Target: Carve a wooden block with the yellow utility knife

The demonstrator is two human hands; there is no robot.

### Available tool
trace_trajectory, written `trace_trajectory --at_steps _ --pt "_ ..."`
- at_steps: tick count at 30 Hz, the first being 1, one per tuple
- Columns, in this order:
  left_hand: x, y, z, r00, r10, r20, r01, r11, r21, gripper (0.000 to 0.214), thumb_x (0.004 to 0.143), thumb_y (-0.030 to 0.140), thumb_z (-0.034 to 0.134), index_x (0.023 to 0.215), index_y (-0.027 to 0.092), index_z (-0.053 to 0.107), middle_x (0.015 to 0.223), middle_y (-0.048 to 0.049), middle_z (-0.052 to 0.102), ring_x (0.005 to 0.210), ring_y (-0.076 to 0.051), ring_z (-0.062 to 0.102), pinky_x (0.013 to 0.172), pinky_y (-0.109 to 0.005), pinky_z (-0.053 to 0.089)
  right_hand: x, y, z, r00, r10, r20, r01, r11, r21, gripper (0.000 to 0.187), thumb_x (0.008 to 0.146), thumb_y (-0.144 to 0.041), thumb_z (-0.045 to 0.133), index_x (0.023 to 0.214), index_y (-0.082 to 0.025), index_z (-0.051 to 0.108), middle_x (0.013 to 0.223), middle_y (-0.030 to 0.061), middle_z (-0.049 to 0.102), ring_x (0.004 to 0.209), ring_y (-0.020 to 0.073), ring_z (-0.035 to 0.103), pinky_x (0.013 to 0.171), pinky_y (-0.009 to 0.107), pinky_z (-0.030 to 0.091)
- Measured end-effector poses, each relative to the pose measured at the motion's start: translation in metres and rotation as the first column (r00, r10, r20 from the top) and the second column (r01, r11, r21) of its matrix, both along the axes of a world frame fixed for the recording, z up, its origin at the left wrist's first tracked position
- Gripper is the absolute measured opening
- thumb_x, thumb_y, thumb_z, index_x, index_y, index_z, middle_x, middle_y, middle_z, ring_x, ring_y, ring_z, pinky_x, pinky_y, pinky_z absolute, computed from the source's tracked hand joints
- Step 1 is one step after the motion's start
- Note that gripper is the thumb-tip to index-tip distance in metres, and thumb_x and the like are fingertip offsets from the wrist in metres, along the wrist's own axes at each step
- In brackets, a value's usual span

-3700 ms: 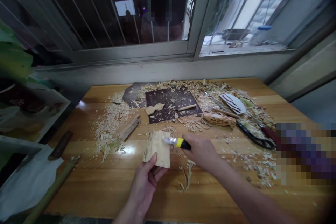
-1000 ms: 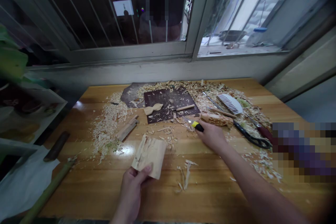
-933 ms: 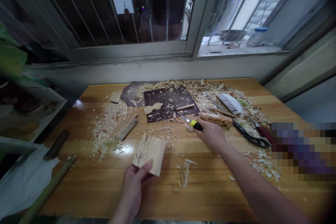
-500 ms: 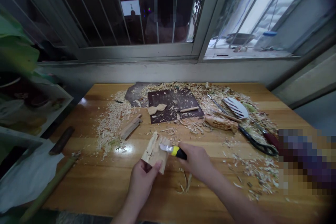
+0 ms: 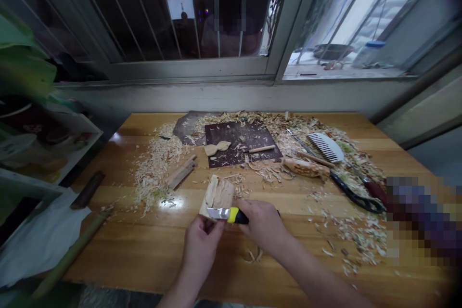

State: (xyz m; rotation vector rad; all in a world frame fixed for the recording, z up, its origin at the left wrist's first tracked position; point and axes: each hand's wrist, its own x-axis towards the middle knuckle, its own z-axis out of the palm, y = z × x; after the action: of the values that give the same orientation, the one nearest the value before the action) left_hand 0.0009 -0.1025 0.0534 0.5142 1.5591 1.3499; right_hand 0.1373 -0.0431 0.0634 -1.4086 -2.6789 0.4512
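Observation:
My left hand [image 5: 202, 240] grips the lower end of a pale wood block [image 5: 219, 193], which is held tilted above the table. The block's upper face looks rough and cut. My right hand [image 5: 263, 224] is wrapped round the black and yellow handle of a utility knife [image 5: 236, 215]. Its blade points left and lies across the lower part of the block, close to my left fingertips. Beyond the block, a small carved wooden piece [image 5: 217, 148] rests on a dark sheet [image 5: 238, 130], with a thin wooden-handled tool [image 5: 262, 148] to its right.
Wood shavings [image 5: 155, 163] spread over the wooden table [image 5: 137, 255]. At the right lie a white comb [image 5: 330, 148], a carved wood piece [image 5: 306, 168] and a black-handled tool [image 5: 355, 195]. Wood strips [image 5: 182, 173] lie left of the block. A barred window [image 5: 187, 67] stands behind.
The knife has moved down and slightly left across the block, its blade now nearly level. The block has turned more upright in my left hand.

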Motion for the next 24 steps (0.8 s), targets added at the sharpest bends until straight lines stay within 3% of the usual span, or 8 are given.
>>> trace_trajectory --at_steps 7,12,15,20,24 --pt "-0.003 -0.001 -0.010 0.999 -0.030 0.028 0.030 0.999 -0.016 0.026 0.051 0.031 0.072 0.061 0.013 0.056 0.055 0.0011 0.060 0.054 -0.012 0.055 0.056 -0.024 0.046 -0.002 0.010 -0.011 1.000 -0.014 -0.001 0.014 1.000 0.018 0.018 0.068 -0.020 0.054 0.086 -0.022 0.056 0.080 0.0009 0.066 0.074 0.0162 0.059 0.060 0.023 0.033" --pt "0.000 -0.006 0.001 0.999 -0.038 -0.004 0.038 0.996 -0.083 0.027 0.052 0.030 0.072 0.069 0.012 0.061 0.066 -0.0049 0.068 0.062 -0.017 0.060 0.061 -0.025 0.046 0.018 0.044 -0.017 0.957 -0.259 0.129 0.253 0.965 0.064 0.016 0.077 -0.034 0.048 0.084 -0.023 0.058 0.076 0.0036 0.066 0.069 0.0179 0.060 0.053 0.023 0.029" --pt "0.000 -0.005 -0.001 0.999 -0.039 -0.017 0.037 0.996 -0.079 0.029 0.054 0.030 0.070 0.074 0.011 0.062 0.070 -0.0062 0.069 0.064 -0.017 0.061 0.061 -0.025 0.046 0.025 0.050 -0.015 0.946 -0.295 0.133 0.285 0.954 0.092 0.017 0.079 -0.034 0.046 0.083 -0.022 0.057 0.078 0.0046 0.066 0.068 0.0186 0.059 0.052 0.024 0.028" --pt "-0.002 0.003 -0.015 0.998 -0.049 -0.042 0.047 0.997 -0.053 0.022 0.056 0.026 0.067 0.070 0.011 0.060 0.060 -0.0027 0.065 0.057 -0.016 0.058 0.056 -0.024 0.044 0.009 0.018 -0.004 0.992 -0.114 0.045 0.112 0.992 0.052 0.009 0.073 -0.028 0.052 0.079 -0.022 0.055 0.074 0.0015 0.065 0.069 0.0168 0.059 0.054 0.023 0.029" --pt "-0.005 0.005 -0.018 0.983 -0.073 -0.170 0.066 0.997 -0.045 0.016 0.054 0.015 0.063 0.070 0.012 0.061 0.062 -0.0026 0.067 0.061 -0.017 0.059 0.059 -0.024 0.044 -0.003 -0.002 0.002 0.999 0.052 0.014 -0.052 0.998 -0.031 0.012 0.071 -0.024 0.054 0.082 -0.021 0.054 0.077 0.0008 0.064 0.071 0.0165 0.059 0.058 0.023 0.032"
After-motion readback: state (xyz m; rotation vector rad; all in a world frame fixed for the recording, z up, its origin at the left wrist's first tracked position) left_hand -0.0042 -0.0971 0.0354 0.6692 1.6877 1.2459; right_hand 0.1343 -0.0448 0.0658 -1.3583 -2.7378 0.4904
